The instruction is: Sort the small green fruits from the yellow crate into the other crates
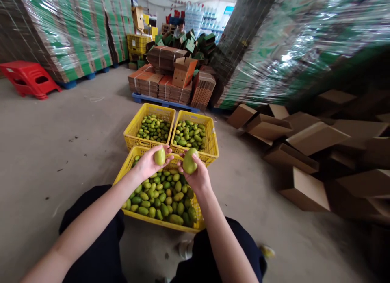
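Over the near yellow crate (158, 223), my left hand (146, 164) holds a pale green mango (159, 157) against its palm, fingers partly curled and pointing right. My right hand (199, 177) is closed around another, slightly larger green mango (190, 162). The two hands are close together but apart. Beneath them, the near crate is filled with many green and yellowish mangoes (164, 197). Just beyond stand two more yellow crates, the left one (129, 137) and the right one (213, 142), both containing similar fruit.
Flattened cartons (173, 90) are stacked on a blue pallet (152, 99) ahead, with a person (179, 29) behind. Loose open boxes (307, 189) lie to the right. A red stool (29, 79) stands left. Wrapped pallet loads (79, 31) rise on both sides.
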Demonstrator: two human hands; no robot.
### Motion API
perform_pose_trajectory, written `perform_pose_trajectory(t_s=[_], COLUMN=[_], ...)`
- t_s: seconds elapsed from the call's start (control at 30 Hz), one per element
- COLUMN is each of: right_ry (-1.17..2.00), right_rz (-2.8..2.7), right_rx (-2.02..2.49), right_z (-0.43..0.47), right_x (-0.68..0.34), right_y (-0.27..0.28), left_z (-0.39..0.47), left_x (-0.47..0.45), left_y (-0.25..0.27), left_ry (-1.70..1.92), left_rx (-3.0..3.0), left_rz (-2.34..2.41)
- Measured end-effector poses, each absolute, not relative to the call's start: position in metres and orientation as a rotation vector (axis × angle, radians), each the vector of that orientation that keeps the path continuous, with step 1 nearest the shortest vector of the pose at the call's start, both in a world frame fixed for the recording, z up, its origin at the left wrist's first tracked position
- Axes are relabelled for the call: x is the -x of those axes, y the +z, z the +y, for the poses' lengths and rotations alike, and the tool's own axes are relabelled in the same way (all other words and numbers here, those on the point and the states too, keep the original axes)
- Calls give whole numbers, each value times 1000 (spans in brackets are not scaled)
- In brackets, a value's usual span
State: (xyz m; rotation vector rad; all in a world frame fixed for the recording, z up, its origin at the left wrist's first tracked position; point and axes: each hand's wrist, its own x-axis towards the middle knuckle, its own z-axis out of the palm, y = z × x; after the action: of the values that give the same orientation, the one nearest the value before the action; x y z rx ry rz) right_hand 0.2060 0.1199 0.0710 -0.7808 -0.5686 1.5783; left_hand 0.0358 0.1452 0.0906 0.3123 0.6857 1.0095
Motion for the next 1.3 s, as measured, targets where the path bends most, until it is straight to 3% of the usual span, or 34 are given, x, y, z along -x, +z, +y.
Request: perform_pose_trajectory(t_s=[0.47,0.73,0.9,1.3], right_ry=[1479,1622,1837,1804], right_rz=[-248,-224,-336,-223], right_rx=[982,1000,897,904], right_z=[123,125,122,122], right_x=[-199,-193,-198,-200], right_y=[64,57,60,63], left_z=[151,156,154,147], left_x=[-40,-42,-43,-40], left_y=[81,69,75,79], left_ry=[1151,931,981,937], left_rx=[-103,-65,-53,-31], left_rz=[706,869,837,740])
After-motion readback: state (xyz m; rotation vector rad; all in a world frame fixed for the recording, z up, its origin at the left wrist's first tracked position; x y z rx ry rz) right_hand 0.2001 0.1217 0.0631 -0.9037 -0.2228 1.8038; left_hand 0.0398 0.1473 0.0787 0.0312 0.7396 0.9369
